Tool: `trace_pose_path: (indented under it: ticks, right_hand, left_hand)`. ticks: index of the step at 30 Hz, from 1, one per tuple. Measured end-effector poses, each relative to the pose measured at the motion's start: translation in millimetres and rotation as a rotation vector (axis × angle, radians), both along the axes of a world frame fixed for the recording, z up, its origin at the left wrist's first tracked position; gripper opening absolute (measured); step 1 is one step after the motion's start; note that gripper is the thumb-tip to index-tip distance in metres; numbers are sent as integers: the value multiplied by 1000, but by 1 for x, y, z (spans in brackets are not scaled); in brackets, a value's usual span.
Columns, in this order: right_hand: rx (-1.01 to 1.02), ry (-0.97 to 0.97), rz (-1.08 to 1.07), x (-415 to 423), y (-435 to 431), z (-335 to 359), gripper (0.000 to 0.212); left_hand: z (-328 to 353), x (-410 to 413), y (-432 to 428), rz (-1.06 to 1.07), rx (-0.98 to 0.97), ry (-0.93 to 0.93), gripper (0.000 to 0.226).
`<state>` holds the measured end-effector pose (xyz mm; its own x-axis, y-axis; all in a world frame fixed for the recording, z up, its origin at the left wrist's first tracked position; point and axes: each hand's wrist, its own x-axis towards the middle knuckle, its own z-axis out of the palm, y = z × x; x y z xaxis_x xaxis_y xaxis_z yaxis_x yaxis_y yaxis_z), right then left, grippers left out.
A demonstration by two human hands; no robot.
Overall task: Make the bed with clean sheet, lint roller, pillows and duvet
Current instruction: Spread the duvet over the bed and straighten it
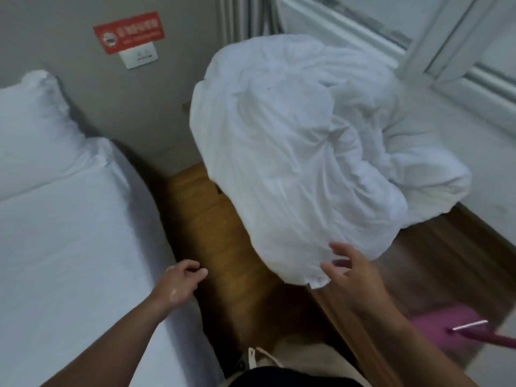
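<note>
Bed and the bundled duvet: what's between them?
Head view: a strip of wood, floor or low furniture I cannot tell, runs between the bed and the duvet. The left hand hangs over its bed-side edge, holding nothing.

Your view is dim, soft and bluish; daylight enters from the window (pixel 474 51) upper right, motion blur smears the duvet (pixel 293 149), and edges bow outward.

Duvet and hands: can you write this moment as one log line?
duvet: heaped beside bed | right hand: open, at its near edge | left hand: empty, by bed | pillow: on bed
</note>
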<state>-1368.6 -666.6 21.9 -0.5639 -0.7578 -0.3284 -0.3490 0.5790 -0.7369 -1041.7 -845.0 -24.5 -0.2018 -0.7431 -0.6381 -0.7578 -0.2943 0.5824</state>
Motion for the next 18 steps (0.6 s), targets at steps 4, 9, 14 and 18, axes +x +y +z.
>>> trace_pose_path:
  ticks: [4, 9, 14, 18]
  right_hand:
    - [-63, 231, -131, -56, -45, 31, 91]
    - [-27, 391, -196, -141, -134, 70, 124]
    - [101, 364, -221, -236, -228, 83, 145]
    - [198, 215, -146, -271, -278, 69, 164]
  left_hand:
    - [29, -86, -80, -80, -171, 75, 85]
    - [94, -183, -172, -26, -413, 229, 109]
    - [115, -239, -253, -75, -319, 90, 132]
    - [93, -261, -279, -113, -216, 58, 149]
